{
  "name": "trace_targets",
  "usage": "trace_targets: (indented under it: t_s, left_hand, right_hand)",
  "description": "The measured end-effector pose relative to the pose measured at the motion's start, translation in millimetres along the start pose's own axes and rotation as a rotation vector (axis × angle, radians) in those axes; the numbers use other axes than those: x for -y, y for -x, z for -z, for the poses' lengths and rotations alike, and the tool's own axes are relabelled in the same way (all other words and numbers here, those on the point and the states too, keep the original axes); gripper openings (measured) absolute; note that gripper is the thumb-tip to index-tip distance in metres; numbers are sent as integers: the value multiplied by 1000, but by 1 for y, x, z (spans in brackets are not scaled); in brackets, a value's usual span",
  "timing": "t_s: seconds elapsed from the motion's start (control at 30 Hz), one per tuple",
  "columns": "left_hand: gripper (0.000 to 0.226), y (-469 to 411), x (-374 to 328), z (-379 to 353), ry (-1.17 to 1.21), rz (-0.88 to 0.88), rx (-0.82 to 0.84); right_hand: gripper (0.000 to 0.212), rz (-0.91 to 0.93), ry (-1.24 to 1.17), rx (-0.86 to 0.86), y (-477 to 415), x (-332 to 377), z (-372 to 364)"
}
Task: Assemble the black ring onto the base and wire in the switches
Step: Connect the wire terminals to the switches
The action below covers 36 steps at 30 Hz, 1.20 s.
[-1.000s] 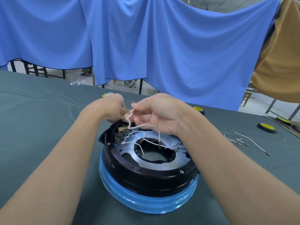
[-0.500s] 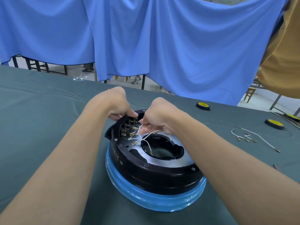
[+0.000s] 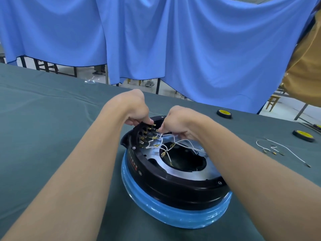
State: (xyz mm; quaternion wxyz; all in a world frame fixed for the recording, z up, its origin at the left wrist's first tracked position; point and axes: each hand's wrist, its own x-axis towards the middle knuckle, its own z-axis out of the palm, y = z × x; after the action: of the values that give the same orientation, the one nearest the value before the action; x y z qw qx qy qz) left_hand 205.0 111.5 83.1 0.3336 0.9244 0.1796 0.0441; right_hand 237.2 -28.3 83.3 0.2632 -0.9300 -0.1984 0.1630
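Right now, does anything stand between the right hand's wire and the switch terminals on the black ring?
Nothing visible does. The right hand pinches a white wire just beside the brass terminals on the black ring; the left hand steadies the switch block.

A black ring [image 3: 166,185] tops a blue-wrapped base [image 3: 173,216], with white wires [image 3: 180,141] and brass-coloured terminals [image 3: 147,133].

glossy black plastic ring [image 3: 173,185]; shiny metal plate [image 3: 187,173]; matt green tablecloth [image 3: 43,127].
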Motion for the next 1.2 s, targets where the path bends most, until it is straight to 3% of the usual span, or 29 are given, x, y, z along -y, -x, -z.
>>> trace_targets:
  t_s: [0.17, 0.27, 0.97, 1.2]
  left_hand:
    - [31, -1, 0, 0, 26, -1, -3]
    - [30, -2, 1, 0, 42, 0, -5]
    - [31, -5, 6, -1, 93, 4, -16]
    - [32, -5, 8, -2, 104, -2, -19]
  right_hand:
    - [21, -54, -228, -41, -12, -16, -11]
    - [13, -35, -278, -106, -13, -20, -10]
    - [5, -12, -346, -78, -14, -18, -18]
    - [15, 19, -355, -70, -16, -18, -17]
